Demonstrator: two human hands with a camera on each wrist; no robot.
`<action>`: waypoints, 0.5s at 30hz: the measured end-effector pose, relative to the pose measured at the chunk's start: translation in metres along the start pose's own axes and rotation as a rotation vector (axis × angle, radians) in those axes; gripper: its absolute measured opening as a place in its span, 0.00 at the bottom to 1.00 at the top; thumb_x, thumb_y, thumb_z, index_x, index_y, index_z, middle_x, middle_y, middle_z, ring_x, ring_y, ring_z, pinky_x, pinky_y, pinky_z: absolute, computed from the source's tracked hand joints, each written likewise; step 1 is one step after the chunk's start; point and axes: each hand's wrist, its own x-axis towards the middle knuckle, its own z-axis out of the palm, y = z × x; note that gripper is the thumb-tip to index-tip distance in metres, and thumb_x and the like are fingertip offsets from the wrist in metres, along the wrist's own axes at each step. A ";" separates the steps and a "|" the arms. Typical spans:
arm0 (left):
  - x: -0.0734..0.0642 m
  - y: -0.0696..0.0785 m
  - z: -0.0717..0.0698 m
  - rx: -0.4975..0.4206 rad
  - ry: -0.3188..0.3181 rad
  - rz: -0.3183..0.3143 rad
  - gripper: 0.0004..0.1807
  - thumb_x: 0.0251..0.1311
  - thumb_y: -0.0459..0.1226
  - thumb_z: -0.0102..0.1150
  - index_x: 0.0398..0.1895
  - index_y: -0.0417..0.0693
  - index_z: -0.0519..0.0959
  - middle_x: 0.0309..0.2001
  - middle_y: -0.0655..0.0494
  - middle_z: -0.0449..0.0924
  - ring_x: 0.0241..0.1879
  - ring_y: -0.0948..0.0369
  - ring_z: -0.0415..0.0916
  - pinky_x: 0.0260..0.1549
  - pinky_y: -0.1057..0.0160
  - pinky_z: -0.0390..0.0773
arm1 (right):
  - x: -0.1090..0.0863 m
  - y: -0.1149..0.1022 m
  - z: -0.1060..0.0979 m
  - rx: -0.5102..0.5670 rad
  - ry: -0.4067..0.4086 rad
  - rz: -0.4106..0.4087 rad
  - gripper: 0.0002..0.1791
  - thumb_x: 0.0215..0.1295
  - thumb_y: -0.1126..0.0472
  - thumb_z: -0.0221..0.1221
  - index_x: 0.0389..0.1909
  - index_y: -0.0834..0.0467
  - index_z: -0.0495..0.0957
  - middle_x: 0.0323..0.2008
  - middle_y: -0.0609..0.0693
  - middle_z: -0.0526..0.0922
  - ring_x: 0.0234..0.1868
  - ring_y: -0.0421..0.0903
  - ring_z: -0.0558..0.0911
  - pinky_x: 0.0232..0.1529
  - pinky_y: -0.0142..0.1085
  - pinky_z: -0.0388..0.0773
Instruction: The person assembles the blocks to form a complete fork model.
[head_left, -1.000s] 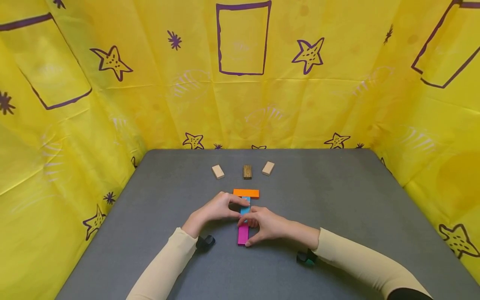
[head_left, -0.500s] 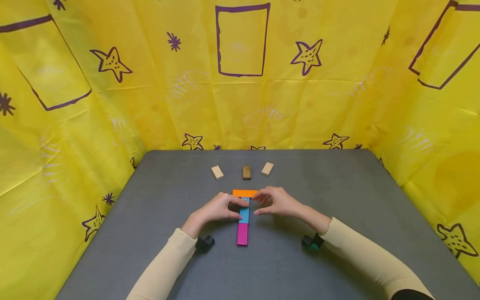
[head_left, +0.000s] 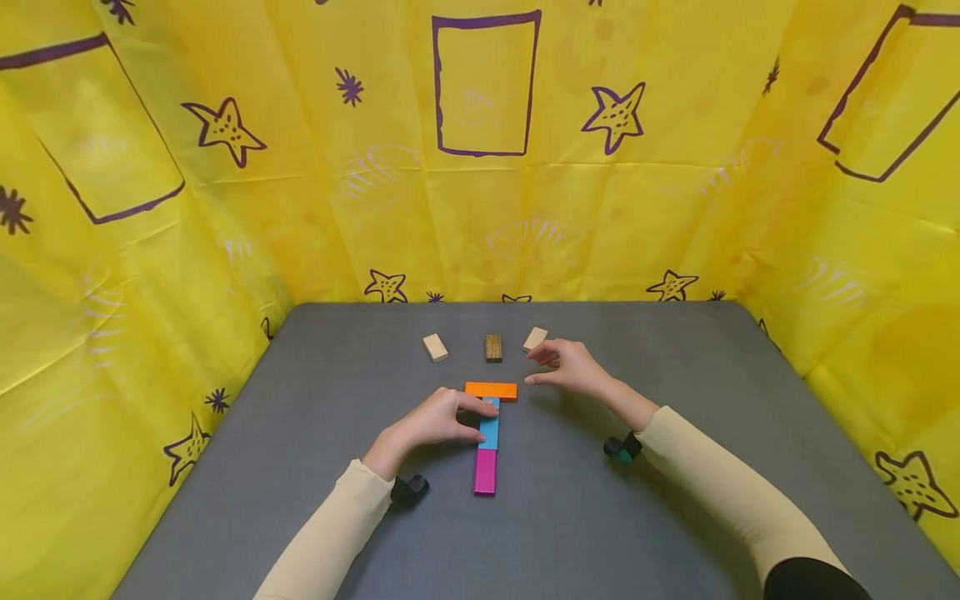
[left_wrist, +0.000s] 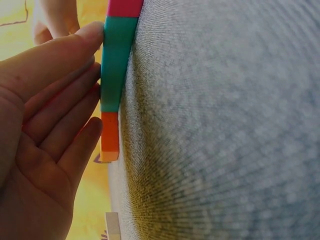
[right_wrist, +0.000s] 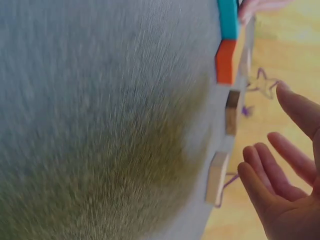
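Note:
A blue block (head_left: pixel 491 427) lies lengthwise in the middle of the table, a magenta block (head_left: pixel 485 472) against its near end and an orange block (head_left: pixel 491 389) set crosswise at its far end, in a T. My left hand (head_left: pixel 427 421) rests its thumb and fingertips on the blue block's top, the fingers fairly straight in the left wrist view. Holding nothing, my right hand (head_left: pixel 573 368) hovers beside the right pale wooden block (head_left: pixel 535 337), fingers overlapping its near corner in the head view. The right wrist view shows that pale block (right_wrist: pixel 217 177) below the spread fingers.
A dark brown wooden block (head_left: pixel 492 347) and another pale wooden block (head_left: pixel 435 347) lie behind the T. The grey table (head_left: pixel 300 400) ends at a yellow cloth (head_left: pixel 480 217) with purple drawings, which also rises along both sides.
My right hand has left the magenta block, passed the orange block's right end and moved away from me toward the right pale wooden block. My left hand has stayed on the blue block.

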 end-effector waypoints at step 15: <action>0.001 -0.002 0.000 -0.006 -0.007 -0.013 0.24 0.50 0.44 0.70 0.54 0.58 0.81 0.50 0.73 0.80 0.55 0.70 0.74 0.58 0.62 0.73 | 0.026 0.037 -0.008 0.014 0.125 0.124 0.30 0.51 0.53 0.71 0.52 0.64 0.77 0.48 0.61 0.81 0.49 0.56 0.80 0.53 0.49 0.76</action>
